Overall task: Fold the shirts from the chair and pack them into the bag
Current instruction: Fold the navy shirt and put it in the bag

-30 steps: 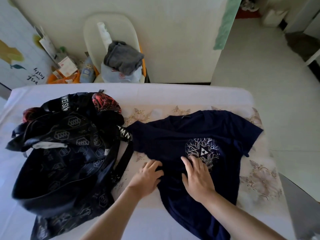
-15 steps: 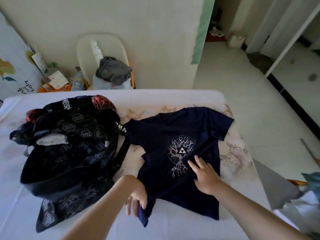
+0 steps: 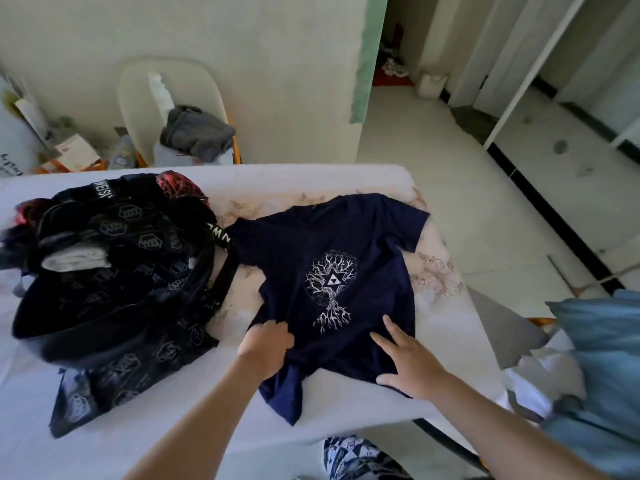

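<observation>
A navy T-shirt (image 3: 332, 244) with a white tree print lies face up on the white table (image 3: 311, 178). My left hand (image 3: 266, 344) grips a bunch of its cloth at the lower left side. My right hand (image 3: 408, 362) lies flat with spread fingers on the shirt's lower right part. A black patterned bag (image 3: 114, 271) sits open on the table's left half, with clothes inside. Behind the table stands a cream chair (image 3: 138, 98) holding a grey garment (image 3: 197, 133) on top of a pale one.
Boxes and papers (image 3: 72, 154) crowd the floor left of the chair. A blue cloth pile (image 3: 602, 358) lies at the right edge. Tiled floor (image 3: 433, 161) opens beyond the table's right side, with a doorway behind.
My left hand came up from the table's near edge and now bunches the shirt's lower left side. My right hand slid lower and rightward. The shirt hem is pulled nearer.
</observation>
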Demonstrator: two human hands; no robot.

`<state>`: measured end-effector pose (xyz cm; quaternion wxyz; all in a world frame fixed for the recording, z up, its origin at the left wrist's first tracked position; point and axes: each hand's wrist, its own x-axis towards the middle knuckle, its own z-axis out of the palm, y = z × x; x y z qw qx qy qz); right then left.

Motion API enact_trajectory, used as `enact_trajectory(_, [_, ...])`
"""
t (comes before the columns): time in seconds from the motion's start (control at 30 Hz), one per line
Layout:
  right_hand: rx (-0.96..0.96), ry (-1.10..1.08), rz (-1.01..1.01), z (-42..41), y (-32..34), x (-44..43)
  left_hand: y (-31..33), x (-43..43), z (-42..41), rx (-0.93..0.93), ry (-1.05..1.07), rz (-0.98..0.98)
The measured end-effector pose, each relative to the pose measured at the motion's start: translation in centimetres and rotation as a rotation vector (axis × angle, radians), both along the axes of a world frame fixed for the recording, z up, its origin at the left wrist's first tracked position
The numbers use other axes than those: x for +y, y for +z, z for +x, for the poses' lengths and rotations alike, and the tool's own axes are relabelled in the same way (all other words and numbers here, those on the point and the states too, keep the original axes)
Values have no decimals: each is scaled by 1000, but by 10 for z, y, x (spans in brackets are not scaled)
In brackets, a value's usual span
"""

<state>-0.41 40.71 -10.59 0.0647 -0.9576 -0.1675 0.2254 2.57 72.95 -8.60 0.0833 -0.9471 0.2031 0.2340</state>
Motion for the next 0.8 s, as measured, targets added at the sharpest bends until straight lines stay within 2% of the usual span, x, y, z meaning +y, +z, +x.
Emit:
enact_trajectory(0.07, [-50, -32, 11, 1, 4, 2, 4, 11, -3, 131, -27, 98])
enact_trajectory(0.13, [-48, -49, 11, 4, 9, 3, 9, 16, -7, 223, 65, 109])
enact_trajectory(0.17, [-29, -47, -7, 6, 11, 3, 10, 15, -10, 210, 116, 53])
enact_trajectory(0.27, [-3, -92, 27, 7, 18, 0, 4, 9, -26, 46, 161, -294])
enact_trajectory(0.37, [64, -91, -23, 5, 32, -6, -10, -4, -42, 104, 55, -267])
enact_trajectory(0.47, [97, -160, -41, 10, 44, -15, -11, -7, -41, 76, 63, -334])
enact_trajectory(0.53, [140, -219, 3, 17, 53, -17, 2, -6, -30, 184, 97, -349])
enact_trajectory(0.67, [370, -303, 234, 43, 88, -7, 45, 3, 3, 541, 189, -337])
enact_trajectory(0.73, [355, -280, 245, 63, 101, -3, 61, 6, 24, 674, 305, -386])
enact_trajectory(0.8, [300, -285, 241, 86, 110, 0, 77, 6, 45, 720, 397, -438])
